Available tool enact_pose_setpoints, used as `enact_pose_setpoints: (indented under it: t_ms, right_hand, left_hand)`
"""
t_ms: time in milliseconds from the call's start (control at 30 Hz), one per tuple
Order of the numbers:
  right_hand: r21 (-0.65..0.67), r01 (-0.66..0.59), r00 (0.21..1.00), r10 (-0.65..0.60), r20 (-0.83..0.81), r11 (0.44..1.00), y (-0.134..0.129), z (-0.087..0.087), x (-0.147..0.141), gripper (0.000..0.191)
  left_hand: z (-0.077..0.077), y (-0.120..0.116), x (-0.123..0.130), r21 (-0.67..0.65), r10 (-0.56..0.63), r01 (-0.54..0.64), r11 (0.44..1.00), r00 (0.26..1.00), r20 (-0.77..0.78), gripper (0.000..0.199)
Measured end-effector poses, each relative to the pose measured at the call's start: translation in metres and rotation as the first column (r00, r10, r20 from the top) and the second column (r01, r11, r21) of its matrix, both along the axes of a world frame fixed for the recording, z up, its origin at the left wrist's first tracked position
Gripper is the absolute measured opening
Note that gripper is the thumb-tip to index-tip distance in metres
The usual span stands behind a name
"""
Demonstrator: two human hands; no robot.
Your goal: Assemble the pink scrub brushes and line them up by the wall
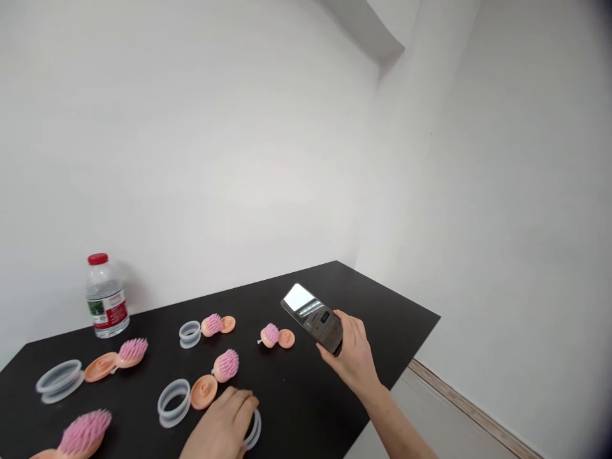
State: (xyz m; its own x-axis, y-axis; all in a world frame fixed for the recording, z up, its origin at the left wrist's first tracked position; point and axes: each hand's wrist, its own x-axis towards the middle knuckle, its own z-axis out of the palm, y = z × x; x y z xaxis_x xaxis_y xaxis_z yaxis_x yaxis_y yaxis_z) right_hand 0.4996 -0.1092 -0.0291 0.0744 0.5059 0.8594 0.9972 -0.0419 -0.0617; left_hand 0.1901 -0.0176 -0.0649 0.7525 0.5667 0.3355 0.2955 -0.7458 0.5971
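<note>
**Bright, Flat Light With Glare on the Phone**

Even, bright light fills the scene, leaving only a soft shadow on the white wall (215,146) beside the water bottle (107,296). The phone (312,317) flares white, the near left hand (222,424) blurs, and the frame's edges bow and darken.

Tabletop (291,408): matte black. Brush bristles (227,364): pink, paler at the tips. Brush discs (204,391): peach-orange, plain. Clear rings (174,403): colourless, faintly grey-blue at the edges. Bottle cap (98,259): red. Bottle label (108,313): red and white, with a green patch. Phone (329,330): dark grey face, with a white glare at one end. Wall (191,159): white. Skirting strip (473,408): tan.
</note>
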Motion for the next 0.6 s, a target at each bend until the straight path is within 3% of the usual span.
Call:
enact_pose_setpoints:
  t_ms: [67,167,233,333,400,467,500,533,600]
  right_hand:
    - [0.000,-0.022,0.999,0.022,-0.042,1.000,-0.007,0.003,-0.007,0.070]
    - [-0.019,-0.061,0.991,0.059,-0.118,0.998,-0.017,0.006,-0.018,0.073]
    - [-0.027,-0.081,0.985,0.076,-0.153,0.996,-0.024,0.007,-0.025,0.073]
    - [-0.015,-0.109,0.978,0.105,-0.182,0.994,-0.033,0.009,-0.036,0.071]
    - [-0.008,-0.130,0.968,0.125,-0.218,0.991,-0.037,0.012,-0.045,0.070]
    - [-0.007,-0.166,0.952,0.159,-0.263,0.986,-0.038,0.016,-0.056,0.071]
    - [-0.002,-0.193,0.943,0.184,-0.278,0.981,-0.037,0.017,-0.063,0.072]
    - [0.008,-0.224,0.933,0.217,-0.287,0.975,-0.036,0.018,-0.071,0.074]
    - [0.043,-0.292,0.913,0.292,-0.286,0.955,-0.029,0.019,-0.091,0.075]
  left_hand:
    - [0.009,-0.003,0.029,0.268,0.018,0.056,0.962,0.964,-0.265,0.067]
    - [0.021,-0.003,0.062,0.521,0.189,0.033,0.853,0.911,-0.368,0.073]
    - [0.022,0.001,0.074,0.572,0.255,-0.011,0.820,0.902,-0.348,0.073]
    - [0.013,0.005,0.071,0.530,0.251,-0.083,0.844,0.934,-0.254,0.068]
    - [0.006,0.002,0.059,0.376,0.173,-0.117,0.919,0.978,-0.118,0.060]
    - [0.003,-0.008,0.046,0.072,0.058,-0.064,0.995,0.996,0.073,0.055]
    - [0.003,-0.016,0.041,-0.117,0.010,0.013,0.993,0.982,0.190,0.057]
    - [0.005,-0.024,0.038,-0.302,0.003,0.102,0.948,0.945,0.328,0.057]
    - [0.010,-0.039,0.038,-0.552,0.080,0.346,0.759,0.791,0.606,0.061]
